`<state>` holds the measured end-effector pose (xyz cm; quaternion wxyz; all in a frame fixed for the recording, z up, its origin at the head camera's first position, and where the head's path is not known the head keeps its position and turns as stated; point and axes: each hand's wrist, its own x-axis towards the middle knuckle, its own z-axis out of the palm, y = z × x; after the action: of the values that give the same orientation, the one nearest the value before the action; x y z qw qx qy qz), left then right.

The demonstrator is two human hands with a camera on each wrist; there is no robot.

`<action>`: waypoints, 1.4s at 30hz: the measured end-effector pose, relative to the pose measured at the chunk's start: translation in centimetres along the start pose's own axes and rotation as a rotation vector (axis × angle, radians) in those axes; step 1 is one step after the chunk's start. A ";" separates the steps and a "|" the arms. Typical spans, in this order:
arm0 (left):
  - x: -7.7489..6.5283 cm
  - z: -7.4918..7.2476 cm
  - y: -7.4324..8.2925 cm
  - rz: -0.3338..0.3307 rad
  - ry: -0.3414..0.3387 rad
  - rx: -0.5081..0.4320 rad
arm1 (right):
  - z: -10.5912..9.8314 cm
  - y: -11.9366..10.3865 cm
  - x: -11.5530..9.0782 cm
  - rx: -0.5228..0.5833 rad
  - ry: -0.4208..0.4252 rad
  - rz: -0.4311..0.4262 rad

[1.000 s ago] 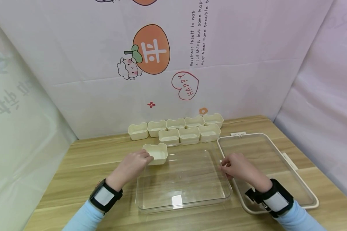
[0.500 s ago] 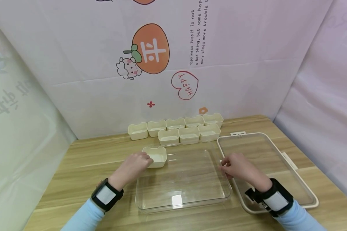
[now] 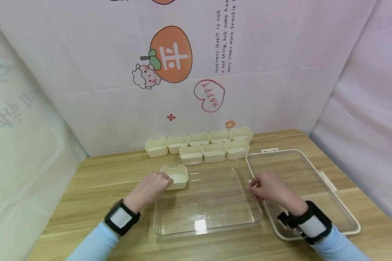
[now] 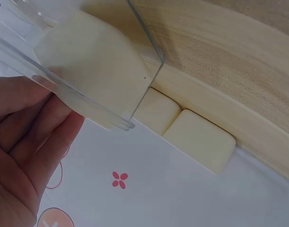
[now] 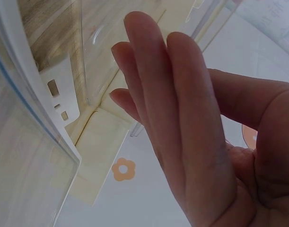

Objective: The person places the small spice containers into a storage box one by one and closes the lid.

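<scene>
My left hand (image 3: 151,188) pinches the wall of a small cream plastic bin (image 3: 179,177) at the far left corner of a large clear plastic box (image 3: 205,214). In the left wrist view the cream bin (image 4: 97,61) shows through the box's clear wall, with my fingers (image 4: 54,146) bent up against it. At the box's right side, my right hand (image 3: 269,186) holds the rim between thumb and fingers. The right wrist view shows those fingers (image 5: 168,90) long and nearly straight outside the wall, the thumb partly hidden behind them.
Several more cream bins (image 3: 214,151) stand in two rows along the back of the wooden table (image 3: 94,192). To the right lies a clear lid (image 3: 307,188) with a cream frame and clips, partly under my right arm. A printed cloth (image 3: 264,72) hangs behind.
The cream bin has come slightly down and nearer with my left hand at the box's far left corner, then stays there. My right hand holds its place at the rim.
</scene>
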<state>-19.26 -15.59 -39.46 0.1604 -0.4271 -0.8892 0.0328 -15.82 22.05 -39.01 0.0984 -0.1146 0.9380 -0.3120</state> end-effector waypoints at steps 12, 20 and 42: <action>0.0 0.1 -0.1 -0.013 -0.039 -0.024 | -0.1 0.1 0.1 -0.008 0.000 -0.025; 0.0 0.5 -0.1 -0.009 -0.031 0.008 | -0.1 0.1 0.1 -0.001 -0.004 -0.009; 0.0 0.6 0.7 -0.059 -0.028 0.107 | 0.2 0.3 0.2 0.018 0.004 0.001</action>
<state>-18.87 -15.11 -40.17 0.1714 -0.3912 -0.9005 0.0814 -15.97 22.18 -39.35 0.0976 -0.1124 0.9355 -0.3206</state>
